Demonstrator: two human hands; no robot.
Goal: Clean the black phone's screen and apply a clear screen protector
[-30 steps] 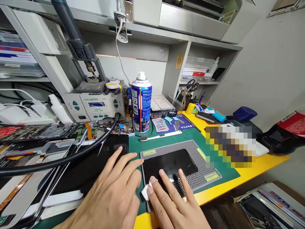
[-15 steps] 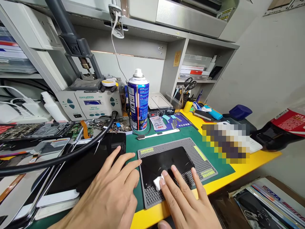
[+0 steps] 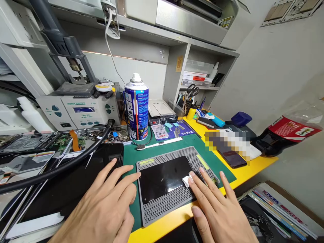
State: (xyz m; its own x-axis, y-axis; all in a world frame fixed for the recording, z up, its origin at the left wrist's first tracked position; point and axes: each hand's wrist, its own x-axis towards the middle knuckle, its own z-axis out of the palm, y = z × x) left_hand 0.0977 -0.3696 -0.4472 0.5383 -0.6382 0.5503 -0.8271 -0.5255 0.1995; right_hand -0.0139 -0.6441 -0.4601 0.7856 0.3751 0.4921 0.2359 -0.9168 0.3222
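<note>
A black phone screen [image 3: 162,179], glossy with a few light reflections, lies on a grey honeycomb-textured pad [image 3: 164,204]. My right hand [image 3: 215,199] holds a small folded white wipe [image 3: 186,181] beneath its index and middle fingertips, against the screen's lower right edge; the other fingers are spread. To the left, my left hand [image 3: 106,192] is open with its fingers apart, one fingertip at the screen's left edge. Nothing shows in that hand. Behind the pad lies a white toothbrush [image 3: 159,144] with dark bristles, and a blue spray can [image 3: 136,109] stands upright beyond it.
At left, a thick black hose [image 3: 83,158] crosses dark panels and circuit boards from a rework station [image 3: 81,109]. A small hot plate [image 3: 162,113] is at the back. Rightward lie a dark phone [image 3: 233,157], partly pixelated, and a cola bottle [image 3: 286,131]. The yellow table edge [image 3: 162,227] is nearest me.
My right hand has slid the wipe rightward along the screen's near edge to its right side. The left hand keeps its place by the screen. The view has shifted to the right.
</note>
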